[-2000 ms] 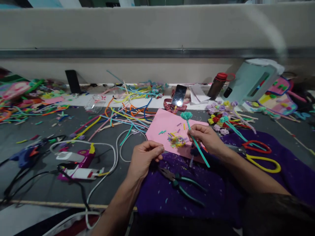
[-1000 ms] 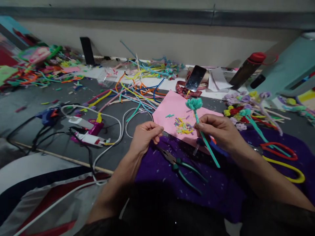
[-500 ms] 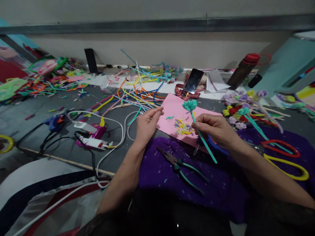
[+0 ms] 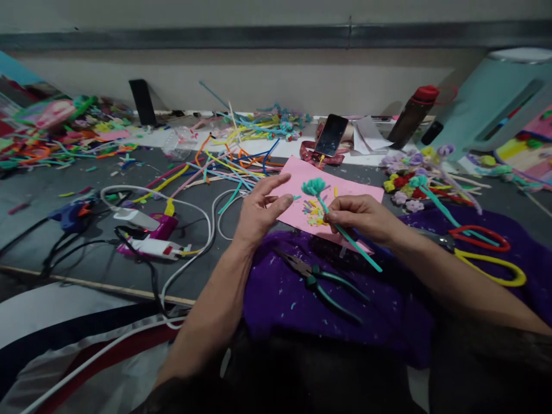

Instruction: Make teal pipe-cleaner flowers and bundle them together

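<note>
Teal flower (image 4: 313, 186), stem (image 4: 364, 257) pinched in right hand (image 4: 357, 218) above pink paper (image 4: 353, 187), left hand (image 4: 261, 211) nearby with thumb and fingers apart, looks light, bendy and soft-headed, so best held by the stem.

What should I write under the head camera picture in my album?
Right hand holds a teal flower; pliers lie on purple cloth.

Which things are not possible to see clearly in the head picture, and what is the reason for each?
All in the head view:
Teal flower: part of its stem is covered by the right hand.
Scissors: the blade tips are out of sight behind the right arm.
Scraps on the pink sheet: too small and blurred to count.
Colourful board: cut off by the right edge.
</note>
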`<state>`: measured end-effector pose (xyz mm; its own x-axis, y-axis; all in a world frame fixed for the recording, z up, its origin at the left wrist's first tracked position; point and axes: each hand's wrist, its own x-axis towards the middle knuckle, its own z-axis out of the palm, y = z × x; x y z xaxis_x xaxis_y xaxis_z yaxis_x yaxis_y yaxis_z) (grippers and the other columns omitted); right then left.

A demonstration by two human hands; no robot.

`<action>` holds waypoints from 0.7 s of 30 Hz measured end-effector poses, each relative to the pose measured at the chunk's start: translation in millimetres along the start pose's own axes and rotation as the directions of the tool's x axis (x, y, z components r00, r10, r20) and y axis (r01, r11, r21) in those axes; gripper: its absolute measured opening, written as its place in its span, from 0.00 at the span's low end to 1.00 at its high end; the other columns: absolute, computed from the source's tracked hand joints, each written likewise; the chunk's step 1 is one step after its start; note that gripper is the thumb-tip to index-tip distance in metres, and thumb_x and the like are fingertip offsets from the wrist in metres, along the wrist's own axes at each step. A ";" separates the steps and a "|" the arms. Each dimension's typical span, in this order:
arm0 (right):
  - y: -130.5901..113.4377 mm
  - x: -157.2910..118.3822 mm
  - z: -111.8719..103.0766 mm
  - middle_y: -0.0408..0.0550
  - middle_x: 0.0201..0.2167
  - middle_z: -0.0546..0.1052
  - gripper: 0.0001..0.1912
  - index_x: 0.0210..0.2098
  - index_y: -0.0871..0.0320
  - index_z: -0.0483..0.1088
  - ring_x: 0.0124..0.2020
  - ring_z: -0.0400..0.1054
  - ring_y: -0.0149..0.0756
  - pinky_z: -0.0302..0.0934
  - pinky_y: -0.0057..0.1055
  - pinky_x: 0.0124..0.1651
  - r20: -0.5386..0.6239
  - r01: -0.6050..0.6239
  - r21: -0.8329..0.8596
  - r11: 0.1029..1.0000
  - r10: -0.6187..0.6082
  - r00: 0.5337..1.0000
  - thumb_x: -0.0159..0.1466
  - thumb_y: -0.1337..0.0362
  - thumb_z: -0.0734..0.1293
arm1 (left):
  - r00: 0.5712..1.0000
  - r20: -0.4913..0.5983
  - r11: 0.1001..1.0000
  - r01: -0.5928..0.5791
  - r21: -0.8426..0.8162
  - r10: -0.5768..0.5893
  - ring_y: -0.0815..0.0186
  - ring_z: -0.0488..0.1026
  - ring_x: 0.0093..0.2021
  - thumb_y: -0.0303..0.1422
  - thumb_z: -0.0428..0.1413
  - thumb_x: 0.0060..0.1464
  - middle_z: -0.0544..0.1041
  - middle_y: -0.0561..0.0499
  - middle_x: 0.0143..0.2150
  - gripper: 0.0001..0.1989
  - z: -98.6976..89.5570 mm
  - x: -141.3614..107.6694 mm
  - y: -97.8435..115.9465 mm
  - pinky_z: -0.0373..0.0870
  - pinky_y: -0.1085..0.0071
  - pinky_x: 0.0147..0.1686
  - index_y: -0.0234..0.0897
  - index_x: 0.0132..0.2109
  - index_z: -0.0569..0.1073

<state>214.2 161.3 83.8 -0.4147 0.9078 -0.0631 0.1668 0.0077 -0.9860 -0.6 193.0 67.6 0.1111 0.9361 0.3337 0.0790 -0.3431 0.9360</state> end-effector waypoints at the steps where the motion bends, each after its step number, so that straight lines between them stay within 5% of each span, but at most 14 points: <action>1: -0.5 -0.6 1.9 0.39 0.17 0.67 0.10 0.24 0.59 0.66 0.15 0.54 0.24 0.47 0.24 0.18 0.020 -0.002 -0.004 1.000 0.002 1.000 0.56 0.59 0.65 | 0.998 0.044 0.995 0.045 -0.088 -0.041 0.64 0.70 0.42 0.36 0.60 0.41 0.72 0.47 0.50 0.22 -0.3 -0.1 1.6 0.67 0.75 0.33 0.40 0.47 0.73; 4: -1.0 -2.4 5.4 0.40 0.17 0.68 0.11 0.24 0.60 0.67 0.16 0.56 0.24 0.47 0.24 0.19 0.078 0.003 0.009 1.000 -0.004 0.997 0.56 0.58 0.65 | 0.949 0.230 0.915 0.278 -0.293 -0.215 0.66 0.72 0.34 0.36 0.61 0.37 0.73 0.44 0.47 0.27 -0.9 -1.8 4.9 0.65 0.76 0.24 0.37 0.49 0.71; 8: 2.4 -3.3 7.3 0.40 0.20 0.69 0.11 0.26 0.60 0.66 0.17 0.58 0.24 0.49 0.24 0.20 0.071 0.050 0.053 0.997 -0.054 0.996 0.57 0.57 0.64 | 0.853 0.378 0.804 0.489 -0.338 -0.360 0.75 0.67 0.23 0.34 0.63 0.35 0.75 0.45 0.36 0.20 8.7 -6.7 7.0 0.59 0.79 0.17 0.33 0.40 0.75; 13: 7.4 -3.1 13.2 0.38 0.18 0.66 0.13 0.26 0.60 0.66 0.16 0.54 0.23 0.46 0.22 0.19 0.037 0.093 0.010 0.996 -0.093 0.995 0.59 0.56 0.63 | 0.831 0.351 0.742 0.549 -0.385 -0.432 0.78 0.62 0.17 0.33 0.64 0.36 0.70 0.54 0.21 0.14 29.4 -10.4 10.2 0.54 0.82 0.13 0.32 0.33 0.75; 21: 19.1 2.5 23.9 0.40 0.21 0.67 0.15 0.26 0.59 0.65 0.17 0.56 0.24 0.50 0.23 0.20 0.010 0.057 0.015 0.998 -0.057 0.998 0.59 0.53 0.62 | 0.807 0.326 0.673 0.591 -0.445 -0.492 0.79 0.59 0.15 0.36 0.64 0.36 0.66 0.56 0.17 0.15 35.0 -15.2 4.8 0.53 0.83 0.13 0.31 0.32 0.74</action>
<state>194.9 153.7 61.1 -0.4326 0.9016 -0.0082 0.1295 0.0532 -0.9902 32.7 174.4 63.1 0.3740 0.8989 -0.2280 -0.3222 0.3565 0.8770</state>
